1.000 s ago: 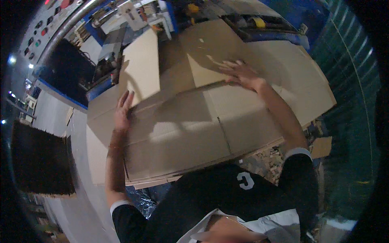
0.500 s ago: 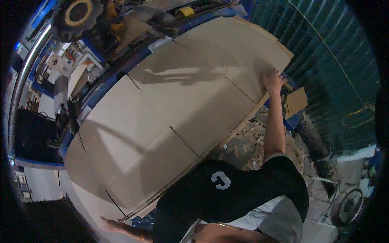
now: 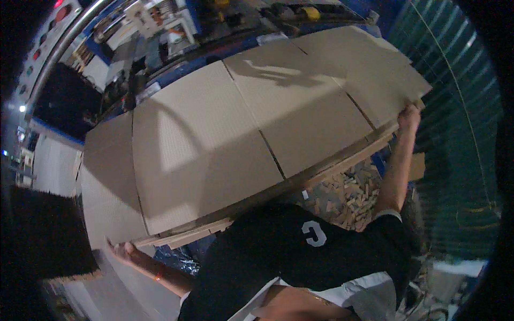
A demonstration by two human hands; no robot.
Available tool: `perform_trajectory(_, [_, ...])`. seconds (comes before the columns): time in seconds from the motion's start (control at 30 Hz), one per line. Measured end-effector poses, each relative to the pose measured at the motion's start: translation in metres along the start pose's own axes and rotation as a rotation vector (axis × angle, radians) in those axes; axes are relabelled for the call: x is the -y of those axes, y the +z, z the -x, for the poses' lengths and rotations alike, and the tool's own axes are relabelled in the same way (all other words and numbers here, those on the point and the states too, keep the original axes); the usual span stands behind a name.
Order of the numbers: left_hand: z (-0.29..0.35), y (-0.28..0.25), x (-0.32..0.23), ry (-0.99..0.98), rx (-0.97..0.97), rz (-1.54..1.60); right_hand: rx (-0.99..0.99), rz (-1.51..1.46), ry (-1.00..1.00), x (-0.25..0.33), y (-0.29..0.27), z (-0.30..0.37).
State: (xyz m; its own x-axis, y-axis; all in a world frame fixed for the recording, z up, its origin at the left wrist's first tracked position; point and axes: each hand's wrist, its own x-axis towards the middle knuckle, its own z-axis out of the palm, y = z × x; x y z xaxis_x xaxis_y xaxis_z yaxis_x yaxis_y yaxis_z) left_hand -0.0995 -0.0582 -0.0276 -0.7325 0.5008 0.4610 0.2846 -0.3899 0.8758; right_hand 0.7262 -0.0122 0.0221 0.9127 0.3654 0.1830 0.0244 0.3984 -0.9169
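A wide, flat brown cardboard sheet (image 3: 214, 134), creased and slotted like an unfolded box, stretches across the view in front of my body. It lies over more cardboard (image 3: 342, 160), whose edges show beneath its near side. My right hand (image 3: 409, 116) is closed around the sheet's right end, near the corner. At the near left corner my left hand (image 3: 122, 251) is curled on the edge with its thumb up; its other fingertips are partly hidden.
Beyond the sheet stands a blue machine (image 3: 184, 67) with metal parts. Cardboard scraps (image 3: 348, 195) are strewn below on the right. A green corrugated wall (image 3: 455, 134) rises at the right. A curved metal rail (image 3: 56, 61) runs along the far left.
The view has turned, and the sheet now lies more level across it. My right hand has gone from lying on the sheet to gripping its end; my left fingers have closed at the corner.
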Motion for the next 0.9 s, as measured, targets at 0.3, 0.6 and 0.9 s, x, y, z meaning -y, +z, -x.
perform_trajectory(0.3, [0.019, 0.03, -0.021, -0.241, 0.139, -0.113, 0.684, 0.506, -0.858, 0.036, 0.016, 0.213])
perform_trajectory(0.6, [0.081, 0.128, -0.068, 0.627, 1.204, -0.807, 1.463, 0.751, -1.006, 0.004, 0.056, 0.251])
perform_trajectory(0.9, [0.041, 0.159, -0.042, 0.733, 1.177, -0.745, 1.516, 1.02, -1.154, -0.035, 0.111, 0.192])
